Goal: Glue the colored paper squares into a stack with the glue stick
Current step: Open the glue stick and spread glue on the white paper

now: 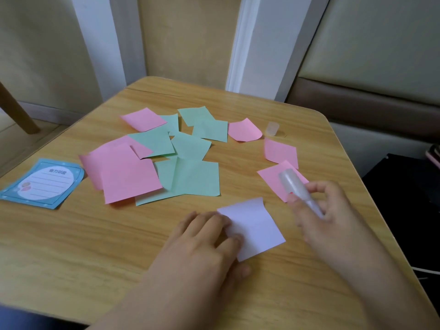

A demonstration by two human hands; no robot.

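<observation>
Left hand (209, 236): laid flat at lower centre of the frame, fingers straight and spread, fingertips pressed onto the left edge of the lavender square.
Right hand (319, 210): seen at lower right, fingers curled round the glue stick, which is pinched between thumb and fingers.
Glue stick (298, 188): a translucent tube, held tilted with its upper end pointed toward the upper left, over the near pink square; its lower end is hidden in the grip.
Cap (272, 128): a small clear cap, stood upright on the counter at upper right of the papers, just beside a curled pink square.
Lavender square (256, 231): lain flat on the counter between the two hands, its far edge curled upward.
Near pink square (273, 181): lain right of centre, partly covered by the glue stick and the right hand's fingers.
Loose pink squares (128, 177): scattered across the middle of the counter, several overlapped at centre left, others apart at upper right.
Green squares (197, 178): overlapped with one another and with the pink ones in the middle of the frame.
Blue card (42, 183): a blue-bordered note card with printed lines, lain at the left edge, apart from the papers.
Counter (95, 246): light wood grain, with rounded corners.
</observation>
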